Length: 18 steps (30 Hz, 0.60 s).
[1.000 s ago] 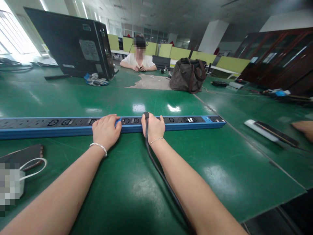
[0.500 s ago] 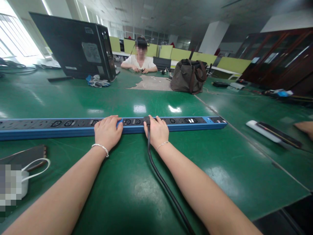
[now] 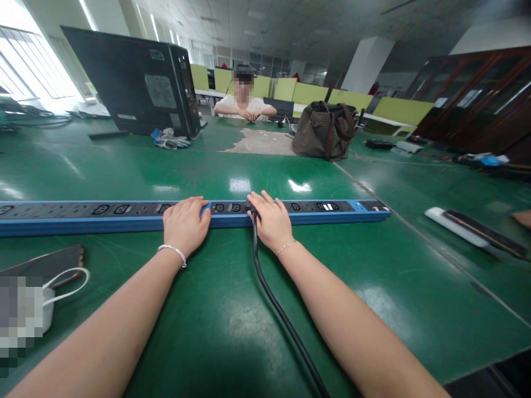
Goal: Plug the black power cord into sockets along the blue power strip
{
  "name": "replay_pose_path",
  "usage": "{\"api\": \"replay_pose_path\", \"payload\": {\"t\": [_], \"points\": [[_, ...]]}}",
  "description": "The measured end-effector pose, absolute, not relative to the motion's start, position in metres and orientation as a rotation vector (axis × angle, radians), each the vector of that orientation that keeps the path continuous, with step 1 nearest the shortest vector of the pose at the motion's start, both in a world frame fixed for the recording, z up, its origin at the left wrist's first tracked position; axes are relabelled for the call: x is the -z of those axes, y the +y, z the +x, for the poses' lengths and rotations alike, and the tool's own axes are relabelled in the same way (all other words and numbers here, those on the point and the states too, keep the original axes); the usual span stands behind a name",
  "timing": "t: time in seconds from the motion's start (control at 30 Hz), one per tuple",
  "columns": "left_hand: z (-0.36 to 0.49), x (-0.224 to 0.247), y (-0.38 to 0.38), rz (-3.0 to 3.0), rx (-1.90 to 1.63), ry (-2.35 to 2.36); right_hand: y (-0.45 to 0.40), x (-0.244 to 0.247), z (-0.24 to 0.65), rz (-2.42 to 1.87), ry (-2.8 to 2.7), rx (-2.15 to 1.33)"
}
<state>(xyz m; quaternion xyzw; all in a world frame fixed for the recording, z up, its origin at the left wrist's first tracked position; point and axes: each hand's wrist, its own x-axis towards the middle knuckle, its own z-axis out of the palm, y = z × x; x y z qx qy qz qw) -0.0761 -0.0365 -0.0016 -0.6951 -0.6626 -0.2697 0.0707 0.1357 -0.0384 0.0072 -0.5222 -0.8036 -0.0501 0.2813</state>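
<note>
Two bare hands lie on a long, straight blue power strip, rectangular in profile, with black socket inserts along its upper face. The strip runs left to right across a glossy green bench.

Left hand: palm down over the strip, fingers close together, thumb apart; grip cannot be told.

Right hand: palm down, fingers extended and slightly spread, left edge against a black plug at the upper face of the strip. The hand partly hides the plug; closure on it cannot be told. From the plug, a smooth, round black cable curves toward the near side, left of the right forearm.

Far right of centre: soft, patterned brown bag. Far left: crumpled grey-and-blue gloves beside a box-shaped black computer case.
</note>
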Motion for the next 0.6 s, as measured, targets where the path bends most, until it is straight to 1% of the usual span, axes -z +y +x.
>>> {"api": "replay_pose_path", "payload": {"t": [0.33, 0.5, 0.6], "points": [[-0.078, 0.003, -0.037, -2.114, 0.831, -1.978, -0.036, -0.010, 0.142, -1.372, -2.185, 0.076], [-0.078, 0.002, -0.037, -2.104, 0.802, -1.993, -0.036, -0.003, 0.146, -1.309, -2.194, -0.044], [-0.077, 0.003, -0.037, -2.094, 0.796, -2.001, -0.036, 0.003, 0.148, -1.305, -2.166, -0.030]]}}
